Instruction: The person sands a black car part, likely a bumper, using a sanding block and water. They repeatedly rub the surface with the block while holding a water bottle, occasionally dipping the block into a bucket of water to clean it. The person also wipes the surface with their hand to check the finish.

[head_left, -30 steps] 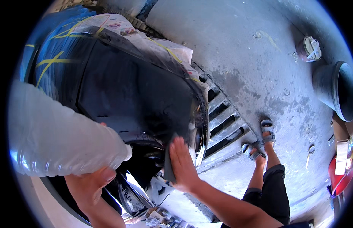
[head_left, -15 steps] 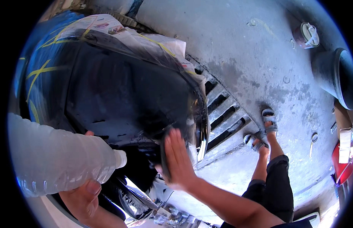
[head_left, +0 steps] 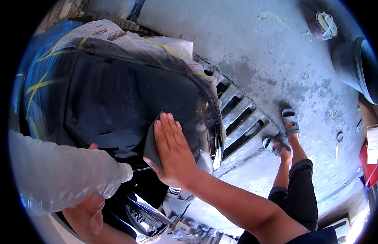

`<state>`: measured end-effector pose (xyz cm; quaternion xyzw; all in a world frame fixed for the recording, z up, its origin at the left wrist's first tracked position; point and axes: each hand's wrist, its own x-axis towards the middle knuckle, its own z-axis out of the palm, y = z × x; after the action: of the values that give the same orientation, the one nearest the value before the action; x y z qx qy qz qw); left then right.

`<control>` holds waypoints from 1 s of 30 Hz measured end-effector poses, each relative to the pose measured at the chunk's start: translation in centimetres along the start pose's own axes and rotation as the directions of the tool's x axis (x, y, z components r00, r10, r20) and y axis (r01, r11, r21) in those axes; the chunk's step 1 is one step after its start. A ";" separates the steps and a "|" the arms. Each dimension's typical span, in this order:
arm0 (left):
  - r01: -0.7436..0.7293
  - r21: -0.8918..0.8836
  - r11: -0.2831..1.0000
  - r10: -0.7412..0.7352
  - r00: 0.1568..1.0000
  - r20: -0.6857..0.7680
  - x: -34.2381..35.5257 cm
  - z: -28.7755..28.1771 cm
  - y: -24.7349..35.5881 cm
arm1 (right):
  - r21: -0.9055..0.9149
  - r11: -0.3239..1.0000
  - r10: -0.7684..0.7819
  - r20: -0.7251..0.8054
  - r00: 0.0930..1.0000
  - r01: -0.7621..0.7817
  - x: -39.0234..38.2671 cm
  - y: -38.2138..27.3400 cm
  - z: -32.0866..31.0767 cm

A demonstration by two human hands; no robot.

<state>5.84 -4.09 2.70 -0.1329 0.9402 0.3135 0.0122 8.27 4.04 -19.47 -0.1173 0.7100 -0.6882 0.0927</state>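
My left hand [head_left: 89,209] is wrapped round a big translucent plastic bottle [head_left: 67,175], its neck tipped toward the right. A thin stream of water runs from the bottle's mouth toward my right hand [head_left: 172,150]. That hand presses a dark grey sheet of sandpaper [head_left: 151,144] on a wet black car body panel [head_left: 128,89], with its fingers stretched flat over the sheet and the thumb at its near edge. Wet gloss shows on the panel's near part. My right palm hides much of the sandpaper.
Newspaper [head_left: 115,32], yellow tape [head_left: 42,84] and blue plastic film [head_left: 24,91] mask the panel's far and left edges. Right of it runs a slotted drain cover [head_left: 239,118]. A paint can [head_left: 324,26], a dark bucket [head_left: 347,65] and a red object [head_left: 371,164] stand further right.
My right hand and the sandpaper have slid left and farther up the panel. A water stream now shows at the bottle's mouth. My left hand keeps its hold on the bottle.
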 end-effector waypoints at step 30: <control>0.028 0.042 0.999 -0.017 0.969 -0.246 0.4 0.4 1.1 | -0.038 0.999 0.009 0.140 0.990 -0.004 -6.5 0.2 -1.4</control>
<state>5.18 -3.12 2.96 -0.1809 0.9397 0.2733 -0.0977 14.09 7.27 -19.86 -0.1645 0.7150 -0.6644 0.1423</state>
